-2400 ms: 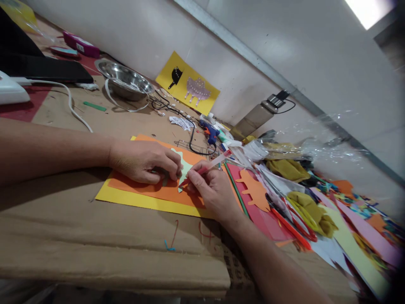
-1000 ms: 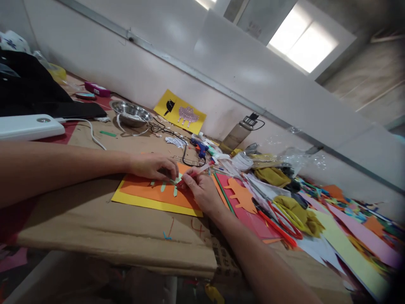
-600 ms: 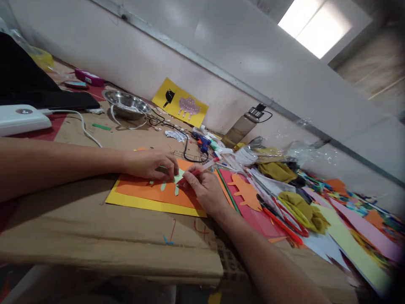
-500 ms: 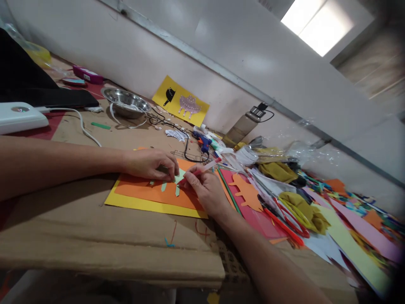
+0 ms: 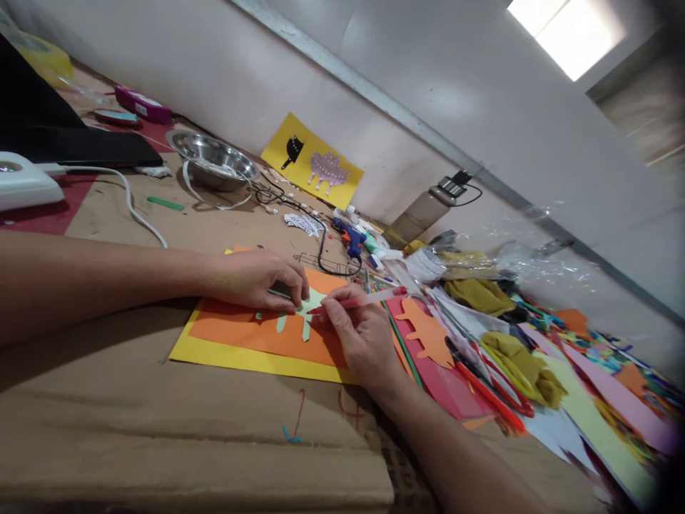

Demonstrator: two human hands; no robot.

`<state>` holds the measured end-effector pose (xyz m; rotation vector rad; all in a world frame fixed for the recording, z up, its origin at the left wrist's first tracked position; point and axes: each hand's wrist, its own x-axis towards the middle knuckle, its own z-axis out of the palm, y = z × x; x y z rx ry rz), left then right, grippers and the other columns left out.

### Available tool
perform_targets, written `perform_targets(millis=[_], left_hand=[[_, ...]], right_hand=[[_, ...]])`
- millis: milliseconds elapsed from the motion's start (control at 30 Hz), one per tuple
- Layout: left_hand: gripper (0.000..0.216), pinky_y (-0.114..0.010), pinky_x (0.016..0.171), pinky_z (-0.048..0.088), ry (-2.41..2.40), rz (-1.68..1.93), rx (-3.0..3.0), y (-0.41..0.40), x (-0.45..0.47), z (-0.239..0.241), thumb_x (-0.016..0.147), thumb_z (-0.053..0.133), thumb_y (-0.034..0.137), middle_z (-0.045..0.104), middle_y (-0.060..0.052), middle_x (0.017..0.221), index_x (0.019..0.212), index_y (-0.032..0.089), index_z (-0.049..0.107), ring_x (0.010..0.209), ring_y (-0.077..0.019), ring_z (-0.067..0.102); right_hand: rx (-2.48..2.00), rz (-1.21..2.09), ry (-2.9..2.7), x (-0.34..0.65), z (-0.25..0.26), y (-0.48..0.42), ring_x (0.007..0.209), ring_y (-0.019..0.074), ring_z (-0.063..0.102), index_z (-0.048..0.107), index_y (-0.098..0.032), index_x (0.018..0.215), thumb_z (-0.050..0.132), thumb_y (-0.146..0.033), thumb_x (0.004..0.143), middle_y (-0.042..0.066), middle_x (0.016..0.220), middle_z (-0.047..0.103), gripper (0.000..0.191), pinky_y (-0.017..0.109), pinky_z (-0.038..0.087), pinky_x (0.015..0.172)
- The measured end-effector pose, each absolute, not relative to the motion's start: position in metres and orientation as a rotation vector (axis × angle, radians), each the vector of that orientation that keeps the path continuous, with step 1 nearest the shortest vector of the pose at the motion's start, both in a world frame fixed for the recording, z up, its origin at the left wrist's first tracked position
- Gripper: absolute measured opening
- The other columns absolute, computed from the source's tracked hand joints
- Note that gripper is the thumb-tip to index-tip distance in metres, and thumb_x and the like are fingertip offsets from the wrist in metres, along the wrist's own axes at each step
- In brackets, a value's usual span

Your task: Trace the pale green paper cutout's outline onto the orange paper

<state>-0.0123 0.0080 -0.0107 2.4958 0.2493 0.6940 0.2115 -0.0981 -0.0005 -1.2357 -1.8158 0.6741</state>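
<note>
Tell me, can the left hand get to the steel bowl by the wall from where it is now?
Probably yes. The left hand is pressing the green cutout onto the orange sheet, and only bare cardboard and a thin white strip lie between it and the steel bowl.

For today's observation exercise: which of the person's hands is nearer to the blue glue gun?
Right. The right hand, holding a pen, lies just in front of the blue glue gun; the left hand presses a green cutout farther left.

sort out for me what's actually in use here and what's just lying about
In use: left hand pressing the green cutout onto the orange sheet; right hand holding the pen.

Lying about: steel bowl, glue gun, bottle, red scissors.
</note>
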Motion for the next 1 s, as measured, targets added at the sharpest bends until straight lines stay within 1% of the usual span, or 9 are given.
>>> perform_targets(millis=[133,300,533,733,1000], left_hand=[[0.012,-0.022,0.09,0.054,0.245,0.692,2.494,0.0073,-0.0122,-0.0097,0.09,0.079,0.007,0.08,-0.006,0.108,0.093,0.019,0.082,0.098,-0.0154,0.075],[0.013,-0.021,0.091,0.053,0.238,0.698,2.494,0.007,-0.0117,-0.0094,0.09,0.078,0.008,0.08,-0.005,0.108,0.093,0.02,0.081,0.098,-0.0145,0.075],[0.012,-0.02,0.091,0.053,0.251,0.683,2.487,0.008,-0.013,-0.0104,0.09,0.078,0.008,0.08,-0.004,0.109,0.093,0.02,0.081,0.099,-0.0139,0.076],[0.011,-0.019,0.09,0.053,0.254,0.689,2.471,0.007,-0.0119,-0.0088,0.091,0.077,0.009,0.08,-0.005,0.107,0.091,0.02,0.081,0.097,-0.0134,0.075],[0.011,-0.02,0.09,0.054,0.25,0.674,2.477,0.0082,-0.0126,-0.0092,0.091,0.077,0.01,0.08,-0.005,0.109,0.092,0.02,0.081,0.098,-0.0138,0.076]], right_hand=[[-1.262,0.587,-1.899,0.2099,0.0035,-0.1,0.062,0.0177,0.072,0.064,-0.023,0.087,0.06,-0.037,0.1,0.001,0.072,0.072,0.019,0.028,0.056,0.059],[-1.258,0.512,-1.954,0.2104,0.0079,-0.0993,0.063,0.0173,0.071,0.064,-0.023,0.085,0.058,-0.033,0.099,0.002,0.073,0.072,0.018,0.028,0.055,0.06],[-1.267,0.533,-1.965,0.2096,0.0093,-0.1002,0.061,0.0158,0.072,0.063,-0.023,0.085,0.057,-0.034,0.099,0.001,0.073,0.072,0.019,0.025,0.054,0.058],[-1.281,0.464,-2.008,0.2095,0.0095,-0.0996,0.061,0.0154,0.071,0.064,-0.022,0.082,0.056,-0.034,0.1,0.002,0.073,0.072,0.022,0.025,0.051,0.058],[-1.306,0.502,-1.991,0.2085,0.01,-0.0997,0.061,0.0168,0.071,0.062,-0.023,0.084,0.057,-0.033,0.099,0.002,0.072,0.073,0.019,0.026,0.052,0.059]])
